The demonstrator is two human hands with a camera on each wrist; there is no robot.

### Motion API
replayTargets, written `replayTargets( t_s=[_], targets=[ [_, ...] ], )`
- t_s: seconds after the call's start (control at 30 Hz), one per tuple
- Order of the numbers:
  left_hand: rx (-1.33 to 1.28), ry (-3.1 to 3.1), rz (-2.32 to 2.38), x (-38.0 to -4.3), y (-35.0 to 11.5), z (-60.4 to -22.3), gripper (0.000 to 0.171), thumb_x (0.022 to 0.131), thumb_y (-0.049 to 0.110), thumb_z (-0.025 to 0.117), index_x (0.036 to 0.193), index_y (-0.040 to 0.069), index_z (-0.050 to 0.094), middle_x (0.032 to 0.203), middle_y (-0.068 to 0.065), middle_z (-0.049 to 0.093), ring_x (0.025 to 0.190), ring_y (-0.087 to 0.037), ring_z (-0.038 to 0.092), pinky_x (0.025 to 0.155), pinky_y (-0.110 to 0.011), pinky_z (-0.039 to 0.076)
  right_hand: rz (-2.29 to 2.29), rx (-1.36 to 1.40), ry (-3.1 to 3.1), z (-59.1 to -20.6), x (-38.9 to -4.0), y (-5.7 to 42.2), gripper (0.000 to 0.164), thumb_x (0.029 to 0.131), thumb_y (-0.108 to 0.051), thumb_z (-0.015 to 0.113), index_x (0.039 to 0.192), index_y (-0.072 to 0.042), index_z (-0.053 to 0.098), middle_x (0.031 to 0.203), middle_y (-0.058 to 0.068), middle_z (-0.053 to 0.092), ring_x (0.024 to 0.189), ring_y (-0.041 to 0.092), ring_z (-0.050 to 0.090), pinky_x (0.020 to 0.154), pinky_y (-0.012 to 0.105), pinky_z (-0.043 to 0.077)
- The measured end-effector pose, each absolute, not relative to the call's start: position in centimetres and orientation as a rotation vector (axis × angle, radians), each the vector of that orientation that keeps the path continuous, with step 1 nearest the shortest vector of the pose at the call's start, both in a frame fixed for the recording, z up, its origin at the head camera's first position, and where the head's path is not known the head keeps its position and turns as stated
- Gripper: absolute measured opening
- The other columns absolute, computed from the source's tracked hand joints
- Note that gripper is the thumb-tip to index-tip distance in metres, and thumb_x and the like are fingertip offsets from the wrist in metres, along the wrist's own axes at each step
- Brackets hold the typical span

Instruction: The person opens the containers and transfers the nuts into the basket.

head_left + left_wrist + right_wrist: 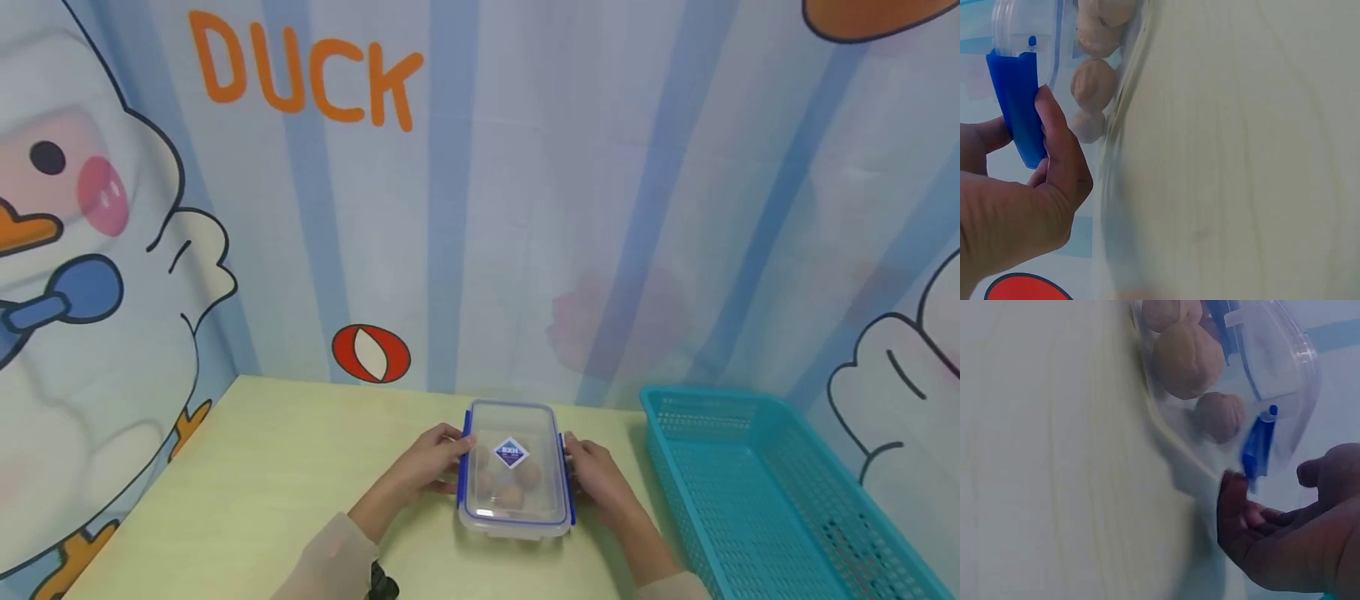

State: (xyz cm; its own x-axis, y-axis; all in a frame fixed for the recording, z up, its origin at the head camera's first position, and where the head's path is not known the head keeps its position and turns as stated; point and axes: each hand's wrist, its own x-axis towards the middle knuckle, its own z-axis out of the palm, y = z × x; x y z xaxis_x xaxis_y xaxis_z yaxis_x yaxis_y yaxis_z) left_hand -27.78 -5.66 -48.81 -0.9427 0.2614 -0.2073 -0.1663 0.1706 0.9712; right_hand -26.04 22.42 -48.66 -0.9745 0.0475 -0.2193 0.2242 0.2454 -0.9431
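Note:
A clear plastic food container [513, 508] with a blue-edged lid stands on the table between both hands. Round brown walnuts [1093, 83] show through its wall, and more walnuts [1188, 359] in the right wrist view. My left hand [433, 458] holds the container's left side; in the left wrist view its thumb and fingers pinch a blue latch [1019, 106]. On the opposite side is my right hand [596, 475]. There, a bent fingertip touches the lower end of another blue latch [1259, 447], while the thumb stands apart from it. The head view hides most of the right fingers.
A turquoise plastic basket [738, 454] stands to the right of the right hand. The pale yellow table [262, 483] extends left of the container. Behind it hangs a striped blue and white backdrop [510, 208] with duck drawings.

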Motion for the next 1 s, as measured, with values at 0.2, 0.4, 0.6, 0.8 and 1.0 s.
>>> replayTargets(
  t_s=[0.2,0.4,0.6,0.8,1.0],
  targets=[
    [0.101,2.139,1.813,-28.0,-5.7,-48.9,0.060,0.105,0.054,0.061,0.128,-0.001,0.054,0.111,-0.013,0.067,0.090,-0.024,0.069,0.068,-0.036,0.061,-1.596,0.125,2.499,-47.1,-25.3,21.9,0.077,0.104,-0.054,0.063,0.146,0.010,0.049,0.114,0.022,0.064,0.087,0.026,0.070,0.071,0.043,0.064],
    [0.108,2.098,1.783,-28.4,-5.3,-49.2,0.045,0.112,0.046,0.051,0.121,0.002,0.056,0.108,-0.013,0.065,0.087,-0.025,0.065,0.067,-0.034,0.058,-1.509,0.091,2.543,-47.8,-25.1,21.6,0.087,0.097,-0.054,0.074,0.151,0.008,0.045,0.109,0.017,0.066,0.091,0.024,0.067,0.076,0.039,0.059],
    [0.101,2.074,1.762,-28.9,-5.3,-49.2,0.049,0.116,0.029,0.035,0.145,-0.007,0.051,0.116,-0.016,0.068,0.098,-0.027,0.067,0.079,-0.042,0.060,-1.575,0.128,2.539,-48.7,-24.8,21.7,0.087,0.097,-0.056,0.073,0.151,0.006,0.046,0.104,0.016,0.063,0.087,0.025,0.065,0.069,0.035,0.056],
    [0.107,2.303,1.643,-29.1,-5.4,-49.4,0.041,0.116,0.029,0.040,0.127,-0.006,0.058,0.095,-0.013,0.066,0.078,-0.022,0.064,0.063,-0.033,0.056,-1.544,0.129,2.566,-48.6,-24.6,21.5,0.089,0.095,-0.060,0.074,0.150,0.004,0.048,0.103,0.015,0.064,0.086,0.025,0.065,0.069,0.036,0.056],
    [0.221,2.718,1.468,-28.2,-5.0,-48.0,0.042,0.110,0.031,0.056,0.128,-0.007,0.062,0.099,-0.012,0.068,0.072,-0.019,0.066,0.062,-0.035,0.057,-1.293,0.107,2.819,-48.1,-24.4,21.6,0.091,0.095,-0.063,0.070,0.143,0.012,0.052,0.108,0.018,0.071,0.093,0.028,0.069,0.079,0.045,0.061]
  ],
)
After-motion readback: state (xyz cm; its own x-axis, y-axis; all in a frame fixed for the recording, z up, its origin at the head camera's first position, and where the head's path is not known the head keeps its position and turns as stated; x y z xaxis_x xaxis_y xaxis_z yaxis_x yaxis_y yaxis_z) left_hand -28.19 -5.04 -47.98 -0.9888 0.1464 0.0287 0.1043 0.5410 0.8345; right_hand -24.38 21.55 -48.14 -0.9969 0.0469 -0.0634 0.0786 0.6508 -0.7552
